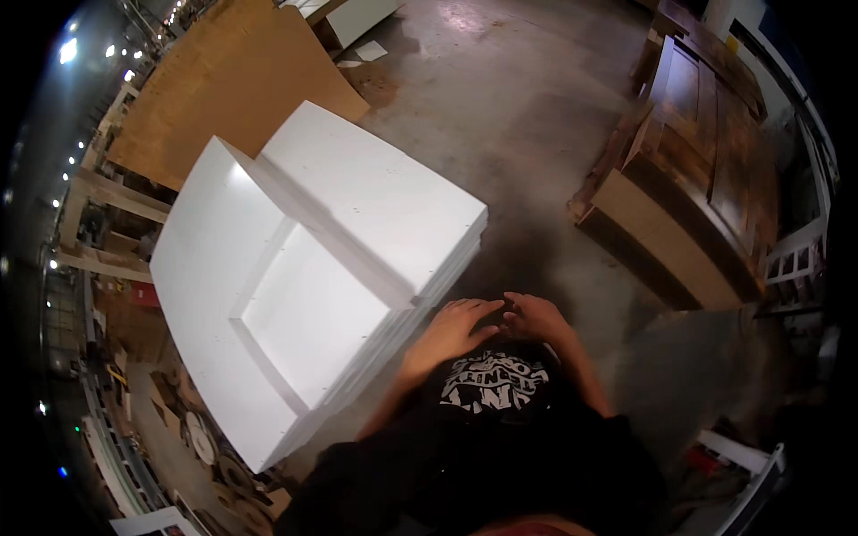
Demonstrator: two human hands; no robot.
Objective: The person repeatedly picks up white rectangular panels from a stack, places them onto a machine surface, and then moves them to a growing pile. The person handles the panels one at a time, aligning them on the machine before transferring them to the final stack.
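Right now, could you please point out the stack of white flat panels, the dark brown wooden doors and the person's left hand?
stack of white flat panels (pixel 375 192): head view, top panel's face.
dark brown wooden doors (pixel 706 152): head view, upper door's face.
left hand (pixel 456 323): head view, back of the hand.

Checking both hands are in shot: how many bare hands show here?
2. The left hand is beside the corner of the white panel stack; the right hand touches it, above the black shirt. None seems hidden.

stack of white panels: flat rectangular boards, stepped layers, smaller sheets on top, lying level; near corner just beside left hand.
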